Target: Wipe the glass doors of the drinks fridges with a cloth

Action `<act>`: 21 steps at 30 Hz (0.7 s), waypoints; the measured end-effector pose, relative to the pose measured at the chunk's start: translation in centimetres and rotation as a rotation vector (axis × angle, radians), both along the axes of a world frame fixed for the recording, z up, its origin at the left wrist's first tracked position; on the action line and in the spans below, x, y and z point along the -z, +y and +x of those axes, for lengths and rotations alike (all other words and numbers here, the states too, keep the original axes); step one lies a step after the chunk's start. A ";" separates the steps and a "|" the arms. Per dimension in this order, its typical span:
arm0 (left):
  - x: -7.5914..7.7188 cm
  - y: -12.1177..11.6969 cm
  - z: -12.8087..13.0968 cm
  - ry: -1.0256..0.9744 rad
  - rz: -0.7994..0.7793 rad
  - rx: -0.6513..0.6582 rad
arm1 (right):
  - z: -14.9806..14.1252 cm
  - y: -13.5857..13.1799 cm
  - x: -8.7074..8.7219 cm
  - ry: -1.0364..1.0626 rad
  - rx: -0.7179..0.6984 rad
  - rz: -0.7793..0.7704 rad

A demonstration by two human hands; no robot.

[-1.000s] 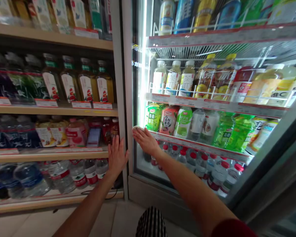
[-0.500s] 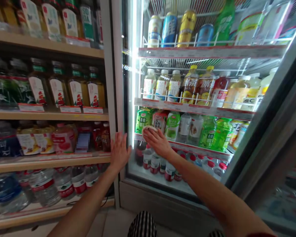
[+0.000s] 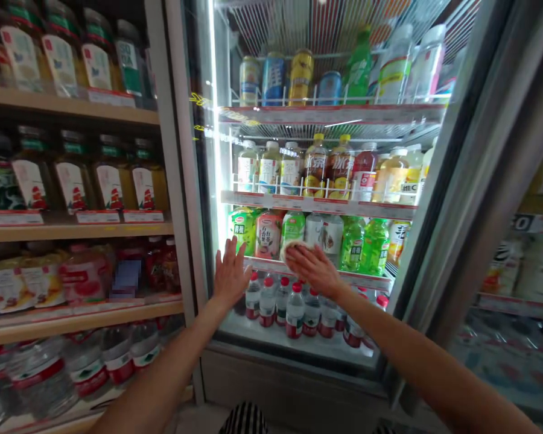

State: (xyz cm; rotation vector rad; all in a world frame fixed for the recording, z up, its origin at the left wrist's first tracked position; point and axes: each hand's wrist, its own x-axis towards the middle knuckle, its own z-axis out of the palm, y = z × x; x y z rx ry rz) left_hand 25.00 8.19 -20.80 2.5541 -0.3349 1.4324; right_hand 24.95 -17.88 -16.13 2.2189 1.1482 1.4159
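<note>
A bottle [image 3: 131, 63] reads "SODA"; the left hand [image 3: 230, 276], fingers spread and empty, is at the glass door [image 3: 201, 181]; a pale cloth [image 3: 291, 246] lies under the right hand's [image 3: 315, 269] flat, extended fingers; fridge bottles [image 3: 341, 167] read "冰茶".

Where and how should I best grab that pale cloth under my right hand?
Probably pinch the exposed rim of the pale cloth, coming from the left with your left hand: that edge shows past your right hand, which covers much of the rest.

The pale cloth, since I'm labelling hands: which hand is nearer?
Right: the right hand is on the pale cloth; the left hand is apart from it, to its left.
</note>
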 end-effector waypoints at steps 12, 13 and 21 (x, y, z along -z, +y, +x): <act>-2.3 -8.1 0.5 -0.031 0.013 0.127 | -1.3 -6.0 -0.8 -0.131 0.089 0.107; -2.3 -8.3 0.6 -0.028 0.003 0.124 | -1.1 -6.4 -1.8 -0.175 0.124 0.207; -1.7 -8.5 1.1 -0.057 -0.011 0.121 | -1.1 -8.6 -0.5 -0.186 0.065 0.308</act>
